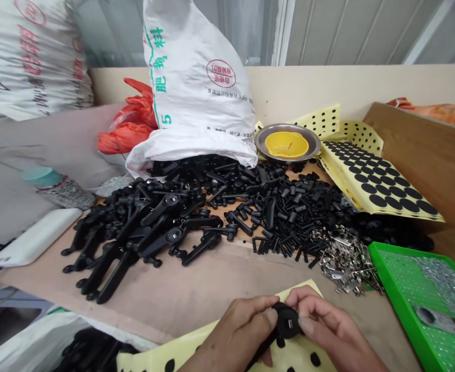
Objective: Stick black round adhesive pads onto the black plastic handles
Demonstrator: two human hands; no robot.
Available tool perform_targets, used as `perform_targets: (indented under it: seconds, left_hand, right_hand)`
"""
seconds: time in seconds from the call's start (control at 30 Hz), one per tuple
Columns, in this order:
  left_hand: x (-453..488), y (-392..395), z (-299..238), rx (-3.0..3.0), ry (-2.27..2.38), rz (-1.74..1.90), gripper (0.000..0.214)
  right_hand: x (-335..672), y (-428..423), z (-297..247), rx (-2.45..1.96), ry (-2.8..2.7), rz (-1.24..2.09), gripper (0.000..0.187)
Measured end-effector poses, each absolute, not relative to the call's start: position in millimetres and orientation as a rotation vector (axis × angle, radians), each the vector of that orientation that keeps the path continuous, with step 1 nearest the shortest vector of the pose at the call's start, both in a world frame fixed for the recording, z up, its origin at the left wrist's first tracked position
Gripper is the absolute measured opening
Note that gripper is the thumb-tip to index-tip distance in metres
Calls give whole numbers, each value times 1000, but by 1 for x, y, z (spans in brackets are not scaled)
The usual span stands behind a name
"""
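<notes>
A black plastic part (288,321) with a round end and a small metal piece at its middle is held between my hands, low in the head view. My left hand (235,330) grips it from the left, thumb on the round end; its arm runs down beneath that hand. On the right edge of the round end, my right hand (324,325) pinches with thumb and fingertips. Whether a sticker is between those fingers cannot be made out. Beneath the hands lies a yellow backing sheet (200,343) with black dots. Similar black arm-like parts (134,243) are heaped to the left.
A white sack (200,77) stands behind loose black pieces (289,201). Small metal clips (346,258) lie beside a green tray (402,305) at the right. Farther back are black-dot sticker sheets (390,186) and a metal bowl (262,147) holding a yellow strainer (287,143).
</notes>
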State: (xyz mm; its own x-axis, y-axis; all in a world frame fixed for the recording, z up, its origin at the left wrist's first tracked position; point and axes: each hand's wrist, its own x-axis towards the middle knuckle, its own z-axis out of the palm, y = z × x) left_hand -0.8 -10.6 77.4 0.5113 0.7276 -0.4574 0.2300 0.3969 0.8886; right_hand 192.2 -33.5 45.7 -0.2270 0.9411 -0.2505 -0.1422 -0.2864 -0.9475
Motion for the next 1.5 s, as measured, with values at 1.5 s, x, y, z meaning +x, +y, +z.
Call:
perform_targets:
  seconds: [1.5]
  left_hand:
    - [9,-24,51,1223,1180,631,32]
  right_hand:
    - [180,-40,35,-1214,-913,1623,26]
